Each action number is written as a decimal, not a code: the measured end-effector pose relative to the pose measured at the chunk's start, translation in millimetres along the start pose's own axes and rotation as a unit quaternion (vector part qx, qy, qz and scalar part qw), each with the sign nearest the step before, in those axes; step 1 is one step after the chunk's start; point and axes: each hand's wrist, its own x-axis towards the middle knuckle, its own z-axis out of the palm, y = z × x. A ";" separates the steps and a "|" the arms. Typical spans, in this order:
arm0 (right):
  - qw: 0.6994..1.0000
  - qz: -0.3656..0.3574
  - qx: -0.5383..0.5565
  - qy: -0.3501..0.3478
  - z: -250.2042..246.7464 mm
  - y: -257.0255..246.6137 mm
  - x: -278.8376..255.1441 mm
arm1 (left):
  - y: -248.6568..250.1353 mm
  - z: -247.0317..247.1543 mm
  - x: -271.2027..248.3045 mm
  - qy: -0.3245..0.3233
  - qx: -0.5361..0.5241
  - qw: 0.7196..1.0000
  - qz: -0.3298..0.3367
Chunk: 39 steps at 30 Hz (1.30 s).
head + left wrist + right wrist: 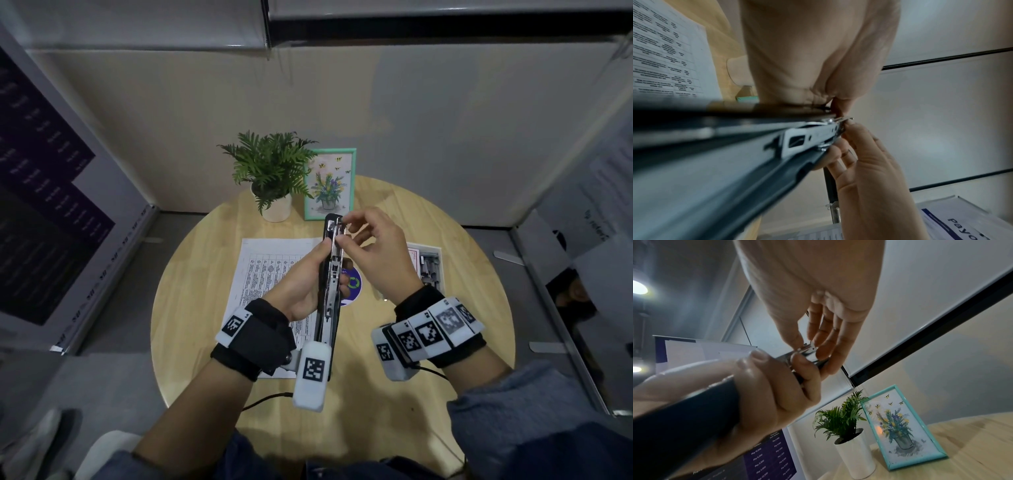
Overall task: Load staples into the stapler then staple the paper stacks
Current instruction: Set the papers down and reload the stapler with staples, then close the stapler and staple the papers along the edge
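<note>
A long black stapler (329, 274) is swung open, and its metal staple channel (813, 134) faces up. My left hand (308, 274) grips its middle and holds it above the table, thumb on the left edge. My right hand (343, 234) pinches the shiny front end of the channel (807, 348) between thumb and fingers. A thin bent wire (847, 119) sticks out at that tip. Whether a staple strip lies in the channel I cannot tell. A printed paper stack (267, 270) lies on the table under the stapler. An opened staple box (428, 265) sits to the right.
The round wooden table (198, 308) carries a potted fern (270, 178) and a teal picture frame (330, 185) at its far edge. A blue round sticker (353, 284) lies beside the paper. Partition walls and boxes close in on the left and right.
</note>
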 end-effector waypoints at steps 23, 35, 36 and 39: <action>0.916 0.113 -0.219 -0.315 33.6 6.2 -54.2 | -22.8 -83.0 7.1 0.194 -0.007 0.955 0.223; 0.957 0.271 0.075 -0.074 63.5 10.3 -26.4 | -32.9 -60.5 1.5 0.042 0.152 0.979 0.129; 0.947 0.298 0.102 -0.067 67.3 11.1 -27.2 | -32.6 -60.6 0.3 0.029 0.156 0.979 0.124; 0.903 0.381 0.195 -0.045 72.3 18.5 -29.3 | -30.0 -71.6 -2.5 0.001 0.219 0.968 0.122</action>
